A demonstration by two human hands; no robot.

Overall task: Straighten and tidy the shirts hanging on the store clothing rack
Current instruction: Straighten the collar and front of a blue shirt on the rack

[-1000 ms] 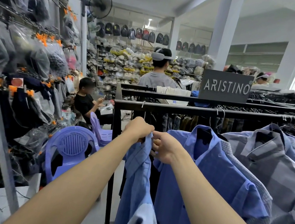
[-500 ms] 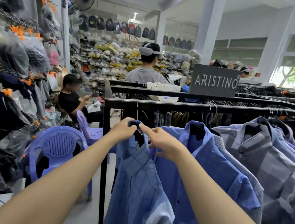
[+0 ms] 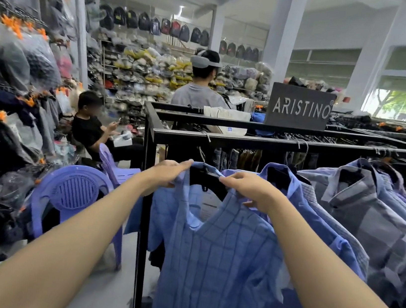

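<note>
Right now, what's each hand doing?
Left hand: grips the left collar edge of the blue checked shirt.
Right hand: grips the same shirt's right collar edge.

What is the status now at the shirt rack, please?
Both hands, left and right, grip the collar of the blue checked shirt. It hangs at the rack's left end. Nothing blocks it.
</note>
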